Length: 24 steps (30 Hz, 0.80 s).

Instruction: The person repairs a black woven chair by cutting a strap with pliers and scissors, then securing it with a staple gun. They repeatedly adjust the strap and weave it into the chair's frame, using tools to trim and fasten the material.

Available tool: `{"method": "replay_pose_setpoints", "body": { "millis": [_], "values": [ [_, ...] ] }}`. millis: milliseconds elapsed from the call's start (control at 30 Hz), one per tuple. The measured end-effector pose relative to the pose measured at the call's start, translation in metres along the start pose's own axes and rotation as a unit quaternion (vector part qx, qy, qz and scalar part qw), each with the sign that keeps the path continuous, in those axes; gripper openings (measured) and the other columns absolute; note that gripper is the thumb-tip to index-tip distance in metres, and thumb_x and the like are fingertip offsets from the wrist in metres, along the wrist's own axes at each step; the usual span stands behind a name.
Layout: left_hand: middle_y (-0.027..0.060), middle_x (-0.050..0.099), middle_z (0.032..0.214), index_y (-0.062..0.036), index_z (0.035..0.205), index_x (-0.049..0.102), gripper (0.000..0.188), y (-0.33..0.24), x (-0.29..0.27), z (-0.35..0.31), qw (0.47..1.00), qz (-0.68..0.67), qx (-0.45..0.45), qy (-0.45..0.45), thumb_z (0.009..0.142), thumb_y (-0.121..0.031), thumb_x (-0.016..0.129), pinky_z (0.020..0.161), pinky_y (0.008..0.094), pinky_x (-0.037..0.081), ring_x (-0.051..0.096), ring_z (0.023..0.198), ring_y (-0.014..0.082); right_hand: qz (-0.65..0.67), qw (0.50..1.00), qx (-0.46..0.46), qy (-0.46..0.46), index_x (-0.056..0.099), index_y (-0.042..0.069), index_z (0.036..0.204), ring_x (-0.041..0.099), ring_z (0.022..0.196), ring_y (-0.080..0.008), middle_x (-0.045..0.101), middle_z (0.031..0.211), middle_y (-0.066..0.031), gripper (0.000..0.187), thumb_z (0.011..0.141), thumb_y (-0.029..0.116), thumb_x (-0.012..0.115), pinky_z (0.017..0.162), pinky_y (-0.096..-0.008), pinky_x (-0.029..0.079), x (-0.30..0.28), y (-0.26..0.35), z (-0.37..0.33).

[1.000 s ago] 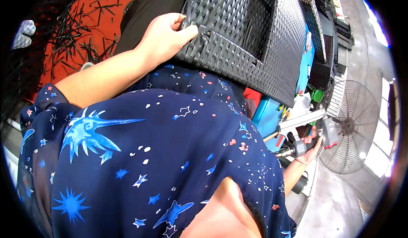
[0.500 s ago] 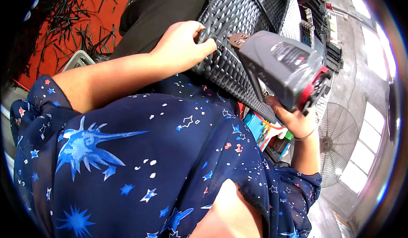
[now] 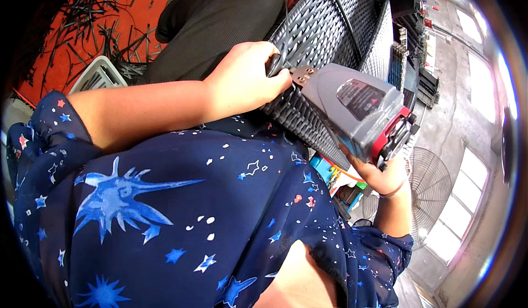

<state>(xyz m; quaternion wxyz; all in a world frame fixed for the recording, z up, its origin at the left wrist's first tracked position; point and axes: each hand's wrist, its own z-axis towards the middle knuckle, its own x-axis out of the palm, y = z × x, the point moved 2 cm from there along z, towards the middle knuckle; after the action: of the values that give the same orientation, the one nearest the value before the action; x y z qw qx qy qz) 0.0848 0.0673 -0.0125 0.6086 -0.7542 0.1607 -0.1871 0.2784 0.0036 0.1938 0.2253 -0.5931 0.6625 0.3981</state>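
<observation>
A black woven wicker piece [image 3: 308, 30] lies tilted across my lap at the upper middle. My left hand [image 3: 247, 77] is closed at its near edge, thumb and fingers pinching a dark strip [image 3: 274, 65]. My right hand [image 3: 382, 173] grips a grey power stapler [image 3: 355, 102] with a red band at its rear end; its handle is mostly hidden behind the body. The stapler's metal nose [image 3: 303, 76] is at the wicker edge, close beside my left fingertips. Whether the nose touches the weave, I cannot tell.
Black strip offcuts [image 3: 71, 27] litter the red floor [image 3: 148, 19] at the upper left. A pale bin [image 3: 99, 72] with dark pieces in it stands beside my leg. At the right are a fan [image 3: 432, 195] and a grey wall with windows [image 3: 459, 198]. Colourful items [image 3: 330, 170] sit below the wicker.
The stapler has swung down and toward my left hand, its nose now nearer those fingers. My left hand has shifted slightly right and down, still pinching the strip.
</observation>
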Motion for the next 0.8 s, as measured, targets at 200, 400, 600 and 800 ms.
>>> {"method": "replay_pose_setpoints", "body": {
  "millis": [200, 400, 600, 800],
  "values": [
    [0.0244, 0.065, 0.079, 0.0072, 0.083, 0.063, 0.035, 0.0, -0.001, -0.001, 1.0, 0.006, -0.018, 0.025, 0.083, -0.028, 0.067, 0.075, 0.0446, 0.051, 0.066, 0.077, 0.0391, -0.062, 0.995, -0.081, 0.007, 0.067, 0.0, 0.116, 0.068, 0.096, -0.0223, 0.071, 0.107, -0.0098, 0.042, 0.076, 0.0, 0.079, 0.089, -0.0346, 0.052, -0.01, 0.01, 0.005],
    [0.0251, 0.065, 0.08, 0.0075, 0.083, 0.063, 0.036, -0.001, -0.002, -0.001, 1.0, 0.016, -0.001, 0.02, 0.083, -0.028, 0.067, 0.075, 0.0452, 0.051, 0.066, 0.078, 0.0397, -0.004, 1.0, -0.028, 0.011, 0.067, 0.0, 0.113, 0.067, 0.095, -0.0205, 0.071, 0.105, -0.0101, 0.04, 0.076, 0.0, 0.08, 0.087, -0.0347, 0.052, -0.013, 0.009, 0.008],
    [0.0264, 0.066, 0.082, 0.0077, 0.086, 0.063, 0.036, 0.002, -0.001, 0.0, 1.0, 0.009, 0.022, 0.007, 0.083, -0.028, 0.067, 0.077, 0.0468, 0.051, 0.066, 0.082, 0.0416, 0.007, 0.999, -0.029, -0.012, 0.065, -0.002, 0.117, 0.068, 0.096, -0.0193, 0.071, 0.106, -0.0092, 0.045, 0.076, 0.003, 0.084, 0.086, -0.034, 0.053, -0.006, 0.003, 0.007],
    [0.0118, 0.057, 0.07, 0.0046, 0.089, 0.06, 0.03, 0.005, 0.001, -0.001, 1.0, -0.005, -0.002, 0.029, 0.088, -0.024, 0.068, 0.061, 0.0367, 0.043, 0.051, 0.065, 0.0206, 0.005, 0.999, -0.035, 0.011, 0.066, 0.0, 0.117, 0.067, 0.098, -0.0198, 0.071, 0.109, -0.0106, 0.043, 0.077, 0.004, 0.083, 0.089, -0.0346, 0.053, -0.013, 0.003, 0.011]
  ]
}}
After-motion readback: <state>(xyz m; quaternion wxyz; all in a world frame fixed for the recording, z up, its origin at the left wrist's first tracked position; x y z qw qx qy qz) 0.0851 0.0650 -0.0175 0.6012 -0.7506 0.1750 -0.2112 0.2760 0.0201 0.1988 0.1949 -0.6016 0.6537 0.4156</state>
